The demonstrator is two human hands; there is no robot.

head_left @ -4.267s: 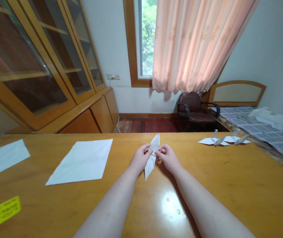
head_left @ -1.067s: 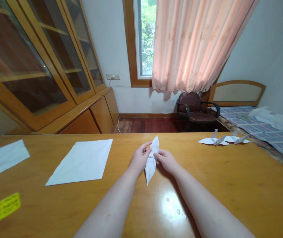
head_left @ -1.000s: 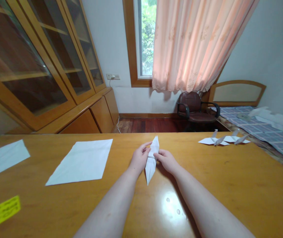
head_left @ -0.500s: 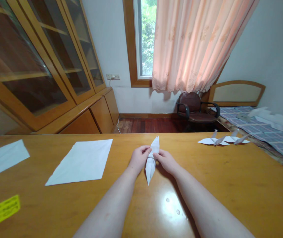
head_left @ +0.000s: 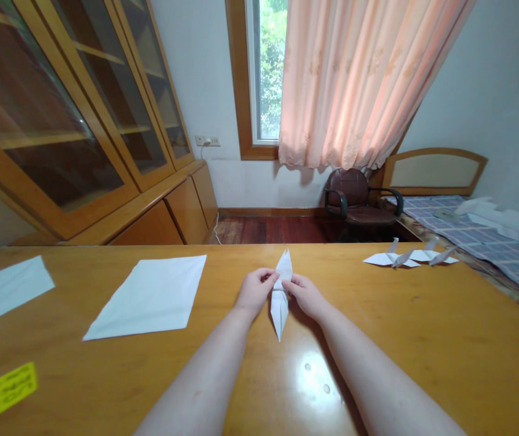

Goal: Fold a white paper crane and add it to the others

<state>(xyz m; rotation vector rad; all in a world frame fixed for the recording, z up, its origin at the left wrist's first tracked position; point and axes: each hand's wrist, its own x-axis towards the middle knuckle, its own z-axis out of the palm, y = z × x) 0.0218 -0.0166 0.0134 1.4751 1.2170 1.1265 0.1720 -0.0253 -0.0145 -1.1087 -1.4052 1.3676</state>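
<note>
A narrow piece of folded white paper, pointed at both ends, is held just above the desk in front of me. My left hand pinches its left edge near the middle, thumb on top. On the opposite edge, my right hand grips it between thumb and fingers. A crease crosses the paper between the hands, and the lower half shows a slit down its length. The far end splits into two small tips. The undersides of both hands' fingers are partly hidden.
On the wooden desk, a white paper sheet lies to the left, with another sheet farther left. Folded paper birds stand at the far right. A yellow label is at the near left. An office chair stands beyond.
The lower point of the folded paper has swung slightly to the right, so the piece now stands straighter. Both hands keep nearly the same place and grip.
</note>
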